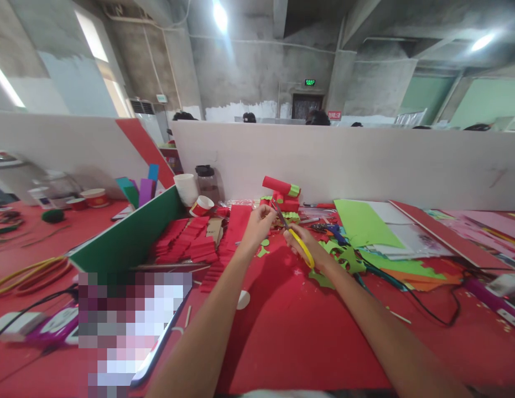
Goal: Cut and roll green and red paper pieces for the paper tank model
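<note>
Over the middle of the red table, my right hand is closed round the yellow handles of a pair of scissors. The metal blades point up and left toward my left hand. That hand is pinched closed, its fingertips beside the blade tips; whatever it pinches is too small to make out. Just beyond lie red paper rolls with a green band. Small green paper cut-outs rest below my hands, and green paper scraps lie beside my right wrist.
Red fringed paper strips lie left, behind a green divider board. A phone rests front left. White cups and a dark-lidded bottle stand at the back. Green sheets and a black cable lie right.
</note>
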Demonstrator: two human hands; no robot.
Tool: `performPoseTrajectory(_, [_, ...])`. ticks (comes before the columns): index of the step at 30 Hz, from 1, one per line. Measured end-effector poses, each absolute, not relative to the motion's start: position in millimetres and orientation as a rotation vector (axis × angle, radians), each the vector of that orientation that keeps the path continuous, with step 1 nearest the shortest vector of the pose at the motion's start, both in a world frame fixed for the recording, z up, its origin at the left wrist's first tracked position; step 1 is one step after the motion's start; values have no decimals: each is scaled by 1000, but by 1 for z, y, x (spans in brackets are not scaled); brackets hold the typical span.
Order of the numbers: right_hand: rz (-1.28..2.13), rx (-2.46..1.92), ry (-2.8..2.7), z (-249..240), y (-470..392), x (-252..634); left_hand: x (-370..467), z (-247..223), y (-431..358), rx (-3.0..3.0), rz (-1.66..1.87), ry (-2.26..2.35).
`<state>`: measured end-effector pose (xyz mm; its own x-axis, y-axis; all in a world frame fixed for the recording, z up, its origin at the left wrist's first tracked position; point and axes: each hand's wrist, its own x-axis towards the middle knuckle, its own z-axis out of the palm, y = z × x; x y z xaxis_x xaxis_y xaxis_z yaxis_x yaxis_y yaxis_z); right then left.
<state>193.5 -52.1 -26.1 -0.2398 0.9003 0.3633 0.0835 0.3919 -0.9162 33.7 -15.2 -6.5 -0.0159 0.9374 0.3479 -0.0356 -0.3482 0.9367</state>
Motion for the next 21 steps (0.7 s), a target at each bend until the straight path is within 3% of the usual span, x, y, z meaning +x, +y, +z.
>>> performPoseTrajectory(21, [943, -888, -1808, -23, -52, 195, 33, -1, -22, 1454, 1489, 955])
